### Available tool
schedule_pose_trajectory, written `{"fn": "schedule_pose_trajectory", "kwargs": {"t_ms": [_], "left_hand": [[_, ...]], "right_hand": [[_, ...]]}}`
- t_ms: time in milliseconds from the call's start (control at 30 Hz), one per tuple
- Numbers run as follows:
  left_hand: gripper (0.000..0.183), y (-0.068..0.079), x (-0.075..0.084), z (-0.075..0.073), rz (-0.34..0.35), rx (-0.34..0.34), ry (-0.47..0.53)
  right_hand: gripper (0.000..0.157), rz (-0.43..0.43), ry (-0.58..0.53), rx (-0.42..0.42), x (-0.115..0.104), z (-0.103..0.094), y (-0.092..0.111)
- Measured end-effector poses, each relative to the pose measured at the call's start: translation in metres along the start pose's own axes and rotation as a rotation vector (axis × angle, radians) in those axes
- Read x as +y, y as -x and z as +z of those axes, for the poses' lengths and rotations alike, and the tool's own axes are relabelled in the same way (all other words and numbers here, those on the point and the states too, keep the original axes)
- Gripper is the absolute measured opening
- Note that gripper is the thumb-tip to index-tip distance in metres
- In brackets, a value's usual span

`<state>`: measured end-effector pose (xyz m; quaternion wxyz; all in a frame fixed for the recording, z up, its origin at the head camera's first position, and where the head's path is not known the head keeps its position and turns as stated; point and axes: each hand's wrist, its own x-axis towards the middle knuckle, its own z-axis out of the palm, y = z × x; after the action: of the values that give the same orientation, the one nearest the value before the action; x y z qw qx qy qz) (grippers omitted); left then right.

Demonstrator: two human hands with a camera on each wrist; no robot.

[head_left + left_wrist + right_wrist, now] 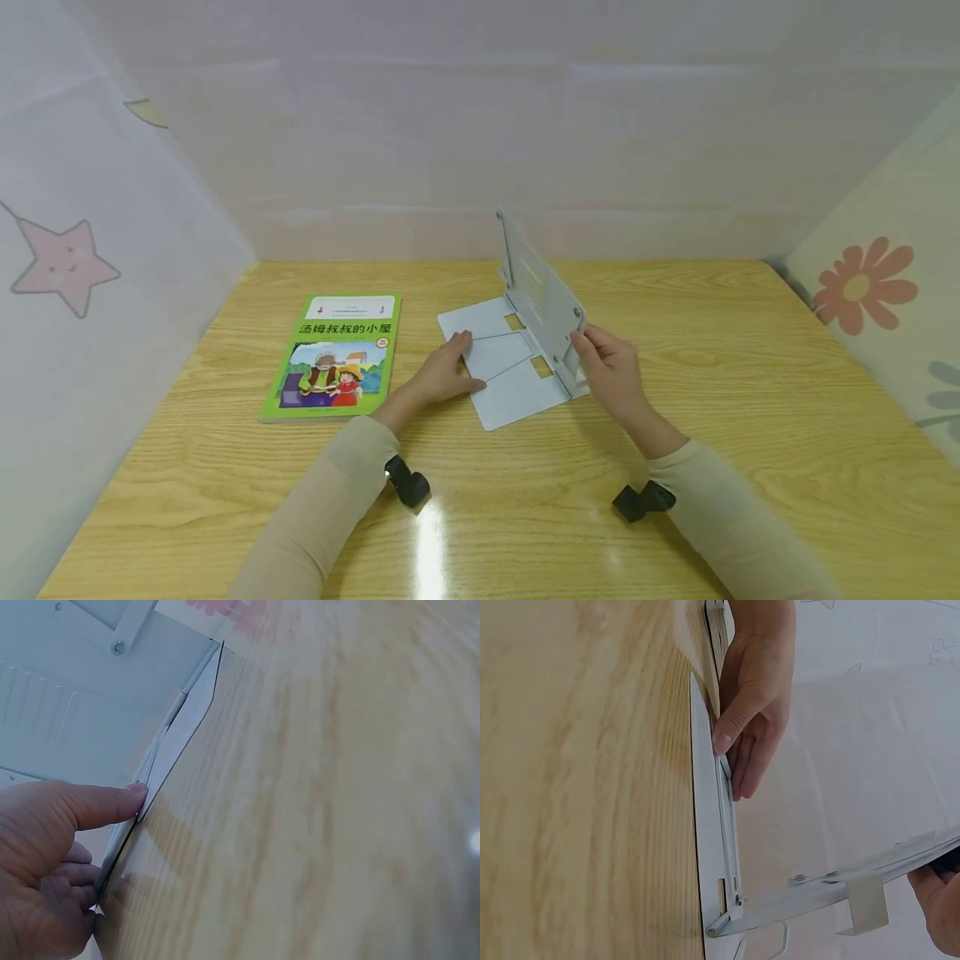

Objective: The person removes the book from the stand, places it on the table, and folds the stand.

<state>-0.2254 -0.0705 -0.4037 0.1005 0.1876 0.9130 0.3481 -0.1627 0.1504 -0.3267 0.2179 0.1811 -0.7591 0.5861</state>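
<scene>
A white metal book stand (517, 408) is unfolded on the table, its base plate flat and its slotted panel (558, 321) raised at the hinge. My left hand (442, 373) holds the left edge of the base, thumb at the near side and fingers farther back. In the left wrist view, the thumb (109, 806) touches the plate edge and the other fingers curl beyond it. My right hand (617, 371) pinches the near upper corner of the raised panel, thumb on its left face. Only part of that hand (941, 911) shows in the right wrist view.
A green-edged picture book (330, 358) lies flat left of my left hand. Everything rests on a wood-grain table (750, 358). Pale cloth walls (480, 150) with printed shapes stand behind and at both sides.
</scene>
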Motion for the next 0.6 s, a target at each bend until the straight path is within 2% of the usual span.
{"fn": "schedule_pose_trajectory", "kwargs": {"t_ms": [267, 500, 600], "left_hand": [[0.082, -0.002, -0.002, 0.0, -0.003, 0.004, 0.024], [0.08, -0.003, -0.004, 0.0, -0.021, 0.033, 0.108], [0.078, -0.002, -0.005, -0.001, -0.044, 0.044, 0.153]], "right_hand": [[0.02, -0.05, 0.031, -0.037, -0.005, 0.009, 0.003], [0.024, -0.071, 0.038, -0.069, 0.018, 0.012, 0.006], [0.026, -0.118, 0.035, -0.108, 0.021, 0.015, 0.008]]}}
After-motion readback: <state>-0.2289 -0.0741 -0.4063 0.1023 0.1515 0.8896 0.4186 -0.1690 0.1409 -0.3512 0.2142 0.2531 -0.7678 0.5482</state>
